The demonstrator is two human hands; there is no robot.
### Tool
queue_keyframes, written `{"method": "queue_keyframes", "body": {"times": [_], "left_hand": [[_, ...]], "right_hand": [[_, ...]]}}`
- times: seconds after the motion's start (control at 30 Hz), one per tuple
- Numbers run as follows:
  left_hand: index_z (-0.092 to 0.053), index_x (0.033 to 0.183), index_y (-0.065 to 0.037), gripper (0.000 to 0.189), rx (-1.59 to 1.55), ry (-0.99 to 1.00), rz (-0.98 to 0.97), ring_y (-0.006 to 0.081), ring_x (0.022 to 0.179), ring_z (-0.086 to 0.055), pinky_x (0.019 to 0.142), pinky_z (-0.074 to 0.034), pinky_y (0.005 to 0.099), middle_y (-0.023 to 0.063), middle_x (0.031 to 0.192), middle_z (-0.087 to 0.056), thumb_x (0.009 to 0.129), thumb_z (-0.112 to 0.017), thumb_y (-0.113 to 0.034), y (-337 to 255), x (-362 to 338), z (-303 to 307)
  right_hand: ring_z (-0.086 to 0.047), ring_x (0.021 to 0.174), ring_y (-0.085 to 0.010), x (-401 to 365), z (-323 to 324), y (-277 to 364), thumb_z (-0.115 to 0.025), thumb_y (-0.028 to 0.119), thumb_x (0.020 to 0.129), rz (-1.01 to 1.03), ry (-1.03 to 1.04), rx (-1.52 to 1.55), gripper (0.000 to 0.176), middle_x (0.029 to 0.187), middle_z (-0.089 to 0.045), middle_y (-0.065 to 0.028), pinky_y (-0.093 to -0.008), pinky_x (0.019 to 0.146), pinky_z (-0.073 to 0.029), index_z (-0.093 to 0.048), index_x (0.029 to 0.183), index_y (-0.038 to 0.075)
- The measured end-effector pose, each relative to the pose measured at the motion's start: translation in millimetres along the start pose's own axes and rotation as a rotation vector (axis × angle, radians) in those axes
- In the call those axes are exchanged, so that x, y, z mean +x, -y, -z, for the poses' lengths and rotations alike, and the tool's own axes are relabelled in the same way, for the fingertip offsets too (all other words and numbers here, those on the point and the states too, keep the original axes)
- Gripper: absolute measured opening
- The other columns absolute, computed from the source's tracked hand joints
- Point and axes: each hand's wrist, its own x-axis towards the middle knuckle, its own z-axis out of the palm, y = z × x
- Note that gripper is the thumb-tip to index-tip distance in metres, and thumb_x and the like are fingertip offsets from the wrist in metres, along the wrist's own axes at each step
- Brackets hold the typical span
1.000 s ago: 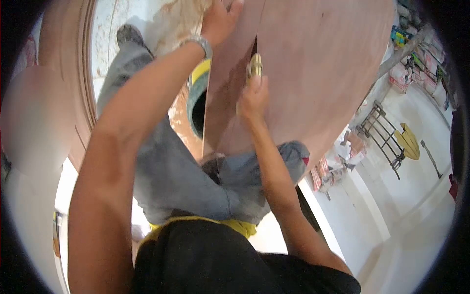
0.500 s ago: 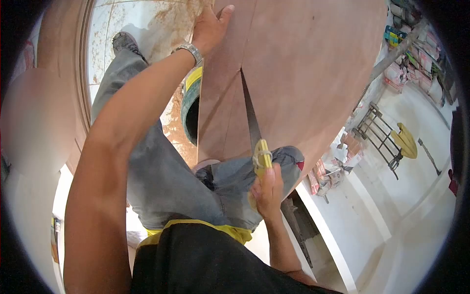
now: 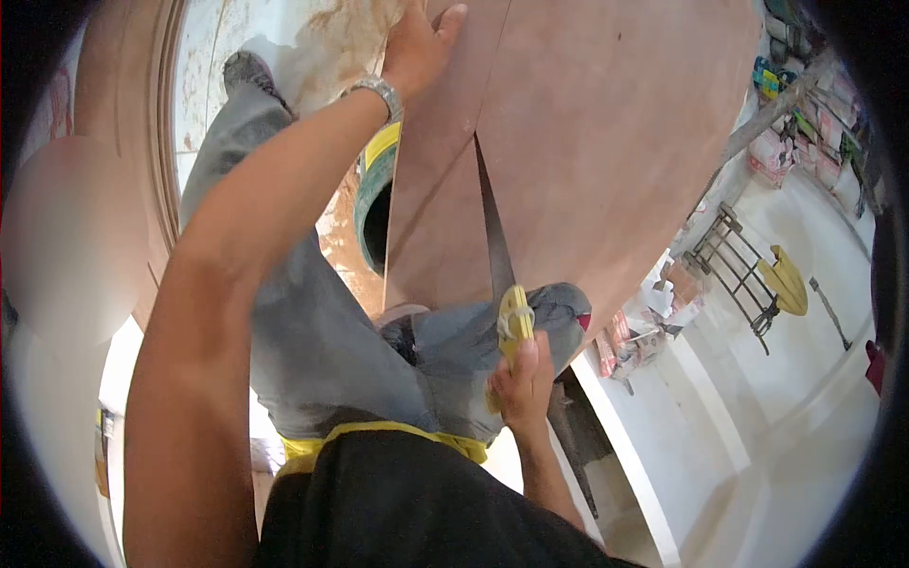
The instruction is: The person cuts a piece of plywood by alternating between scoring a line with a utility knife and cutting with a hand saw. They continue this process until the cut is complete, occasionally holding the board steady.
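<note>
Down plywood (image 3: 606,142) kerf: dark saw blade (image 3: 492,232), yellow handle (image 3: 514,320) tight in R fingers (image 3: 526,358); L fingers (image 3: 445,24) flat.

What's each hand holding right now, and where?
Right hand grips the saw by its yellow handle; left hand lies flat on the board, grasping nothing.

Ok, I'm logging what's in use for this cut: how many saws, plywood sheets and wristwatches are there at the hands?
handsaw, yellow handle in the right hand: 1
plywood sheet, left hand laid on it: 1
wristwatch, on the left wrist: 1
Total: 3
</note>
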Motion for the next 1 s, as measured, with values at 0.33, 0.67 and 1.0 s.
{"method": "queue_keyframes", "body": {"times": [0.33,0.67,1.0], "left_hand": [[-0.055,0.113,0.011,0.072,-0.044,0.066,0.075,0.0464,0.103,-0.063,0.090,-0.049,0.0483,0.0339,0.106,-0.064,0.093,-0.055,-0.058,-1,7,-1],[-0.054,0.121,0.012,0.074,-0.041,0.070,0.030,0.0470,0.108,-0.062,0.093,-0.048,0.0483,0.0353,0.111,-0.063,0.093,-0.054,-0.057,-6,-2,6],[-0.044,0.129,0.009,0.068,-0.037,0.068,0.044,0.0445,0.115,-0.058,0.099,-0.045,0.0473,0.0340,0.120,-0.059,0.094,-0.054,-0.048,-1,-9,5]], "right_hand": [[-0.052,0.073,-0.0294,223,-81,-9,-0.041,0.033,0.103,-0.314,-0.218,0.689,0.037,0.079,-0.054,-0.0186,-0.0434,0.072,-0.044,-0.050,0.097,-0.003],[-0.055,0.091,-0.0426,-18,6,6,-0.050,-0.001,0.077,-0.226,0.082,0.108,0.041,0.097,-0.052,-0.0234,-0.0487,0.077,-0.046,-0.055,0.118,-0.005],[-0.054,0.087,-0.0340,153,-78,-16,-0.042,0.021,0.102,-0.262,-0.117,0.603,0.025,0.094,-0.052,-0.0209,-0.0443,0.077,-0.045,-0.051,0.107,-0.002]]}}
